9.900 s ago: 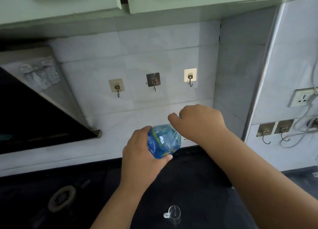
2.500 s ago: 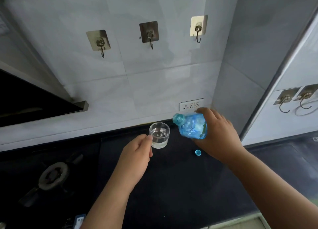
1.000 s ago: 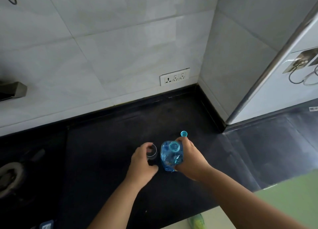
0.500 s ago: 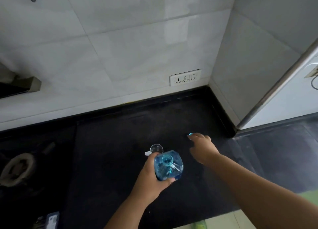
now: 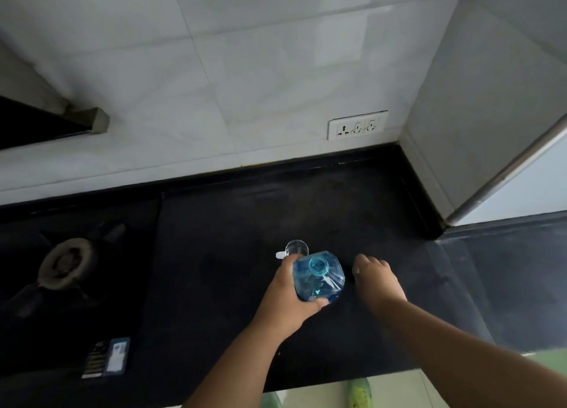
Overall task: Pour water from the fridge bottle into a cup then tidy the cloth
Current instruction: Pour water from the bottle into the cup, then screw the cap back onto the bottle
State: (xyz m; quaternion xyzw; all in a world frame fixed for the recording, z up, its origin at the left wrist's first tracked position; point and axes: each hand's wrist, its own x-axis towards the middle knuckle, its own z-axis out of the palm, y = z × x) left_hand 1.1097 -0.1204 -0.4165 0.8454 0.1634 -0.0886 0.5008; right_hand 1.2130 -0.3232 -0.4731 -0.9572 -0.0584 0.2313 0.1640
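Observation:
My left hand (image 5: 285,300) grips the blue water bottle (image 5: 319,277) from its left side. The bottle stands upright on the black counter (image 5: 245,211), and its mouth is uncapped. Just behind it, touching my left fingertips, stands the small clear cup (image 5: 296,248) with a white handle. My right hand (image 5: 376,278) hovers just right of the bottle, apart from it, with its fingers bunched and pointing down. The blue cap is no longer on the counter and is hidden inside those fingers. No cloth is in view.
A gas burner (image 5: 66,262) sits at the left, with a small packet (image 5: 115,357) in front of it. A wall socket (image 5: 357,128) is behind the counter. A range hood corner (image 5: 98,120) juts in at upper left, and a steel-edged wall (image 5: 506,168) closes the right.
Since a second ago the bottle passed from my right hand to my left. My right hand reached to the cap on the counter, closed over it and drew back beside the bottle.

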